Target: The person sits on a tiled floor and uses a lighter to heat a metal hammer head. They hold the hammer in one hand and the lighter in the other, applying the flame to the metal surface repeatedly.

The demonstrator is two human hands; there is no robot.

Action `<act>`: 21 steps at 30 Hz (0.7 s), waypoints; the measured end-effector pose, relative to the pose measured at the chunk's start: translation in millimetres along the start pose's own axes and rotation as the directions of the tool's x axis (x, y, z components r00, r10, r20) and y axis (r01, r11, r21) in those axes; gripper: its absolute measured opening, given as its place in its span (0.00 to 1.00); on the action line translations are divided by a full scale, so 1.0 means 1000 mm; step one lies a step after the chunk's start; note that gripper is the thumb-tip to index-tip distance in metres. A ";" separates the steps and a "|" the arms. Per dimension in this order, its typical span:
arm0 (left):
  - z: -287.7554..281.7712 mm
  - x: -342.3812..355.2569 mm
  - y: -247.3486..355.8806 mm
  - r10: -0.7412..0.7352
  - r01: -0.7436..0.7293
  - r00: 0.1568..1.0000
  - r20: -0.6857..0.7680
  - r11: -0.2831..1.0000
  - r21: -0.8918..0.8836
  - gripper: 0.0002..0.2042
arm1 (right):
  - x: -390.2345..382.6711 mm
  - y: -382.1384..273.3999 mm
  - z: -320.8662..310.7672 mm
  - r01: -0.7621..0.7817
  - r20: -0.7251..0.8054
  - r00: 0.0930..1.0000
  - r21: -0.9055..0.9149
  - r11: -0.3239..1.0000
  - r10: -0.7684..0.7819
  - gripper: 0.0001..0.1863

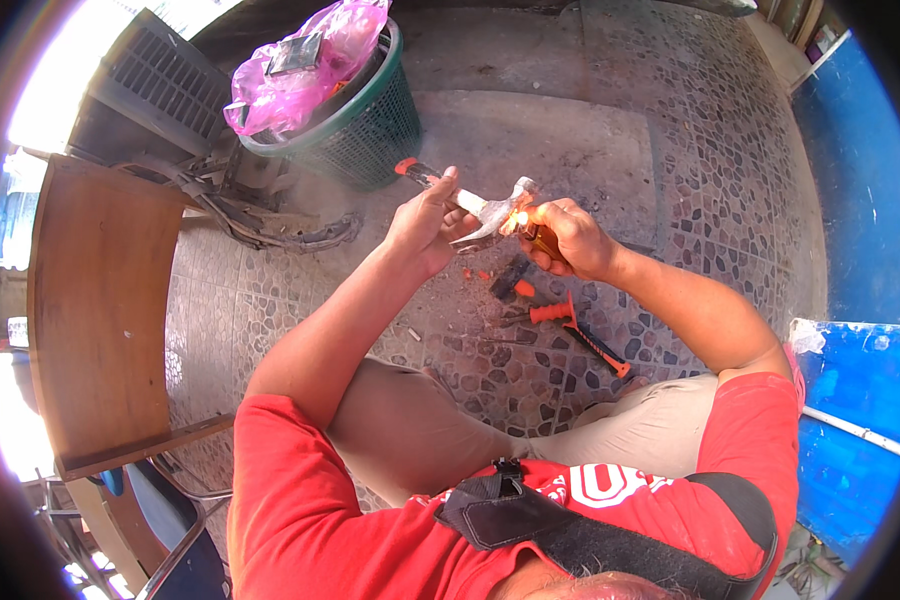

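My left hand [426,222] is closed around the pale shaft of a claw hammer [492,214], whose red and black grip end sticks out at the upper left. The hammer's head points to the right, toward my other hand. In my right hand [576,238] is an amber lighter [543,240], held close against the hammer head. A bright orange flame [517,220] glows where the two meet. Below them on the floor lie a black-headed hammer [511,279] and a tool with a red guard and a black and red handle [598,346], partly overlapping.
A green basket [370,130] with a pink plastic bag [300,75] stands at the far left. Beside it are a dark slatted crate [160,85] and a wooden panel [100,310]. Blue panels [860,200] line the right side. Small red and white bits lie on the stone-patterned floor [730,190].
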State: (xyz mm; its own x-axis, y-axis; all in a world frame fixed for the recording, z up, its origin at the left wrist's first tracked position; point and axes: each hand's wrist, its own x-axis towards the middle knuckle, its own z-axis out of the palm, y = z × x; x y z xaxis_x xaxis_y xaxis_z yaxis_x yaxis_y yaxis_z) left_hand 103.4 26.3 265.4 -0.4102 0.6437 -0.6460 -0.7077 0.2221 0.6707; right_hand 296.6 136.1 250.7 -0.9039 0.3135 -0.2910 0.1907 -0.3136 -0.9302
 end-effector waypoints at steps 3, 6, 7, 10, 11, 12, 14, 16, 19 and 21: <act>0.001 0.000 0.000 -0.007 0.007 1.000 -0.009 1.000 -0.012 0.11 | 0.001 0.002 -0.001 0.006 0.001 1.000 -0.008 1.000 -0.006 0.23; -0.002 0.005 -0.001 -0.005 0.005 1.000 0.004 1.000 -0.021 0.11 | 0.001 0.002 -0.001 0.011 0.005 1.000 0.001 1.000 -0.011 0.24; -0.004 0.007 -0.002 0.002 -0.002 1.000 0.014 1.000 -0.011 0.12 | 0.001 0.001 0.000 0.014 0.007 1.000 0.006 1.000 -0.014 0.24; -0.005 0.009 -0.003 0.007 -0.007 1.000 0.025 1.000 -0.002 0.12 | 0.000 -0.003 0.001 -0.008 -0.005 1.000 0.011 1.000 0.008 0.24; -0.004 0.009 -0.003 0.006 -0.006 1.000 0.026 1.000 -0.003 0.12 | 0.000 -0.001 0.000 -0.003 -0.002 1.000 0.011 1.000 0.003 0.23; -0.004 0.010 -0.003 0.001 -0.001 1.000 0.026 1.000 -0.007 0.12 | 0.001 0.002 -0.002 0.001 0.001 1.000 0.011 1.000 -0.001 0.23; -0.005 0.011 -0.004 -0.009 0.009 1.000 0.026 1.000 -0.015 0.12 | 0.001 0.002 -0.002 -0.001 -0.001 1.000 0.017 1.000 0.001 0.23; -0.004 0.011 -0.004 -0.003 0.003 1.000 0.025 1.000 0.001 0.12 | 0.001 0.001 -0.001 -0.015 -0.010 1.000 0.027 1.000 0.016 0.23; -0.004 0.012 -0.004 -0.007 0.007 0.999 0.035 1.000 0.006 0.12 | 0.001 0.001 -0.001 -0.007 -0.010 1.000 0.016 1.000 0.008 0.23; -0.003 0.011 -0.003 -0.009 0.008 0.999 0.033 1.000 0.011 0.12 | 0.000 0.001 -0.001 -0.002 -0.003 1.000 0.017 1.000 0.002 0.23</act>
State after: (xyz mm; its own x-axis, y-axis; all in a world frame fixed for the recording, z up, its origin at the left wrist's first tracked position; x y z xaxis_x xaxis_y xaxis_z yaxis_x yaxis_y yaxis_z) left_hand 99.4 29.8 255.1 -0.3852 0.6653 -0.6395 -0.7049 0.2351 0.6692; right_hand 296.7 136.8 249.7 -0.9024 0.3158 -0.2932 0.1856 -0.3292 -0.9258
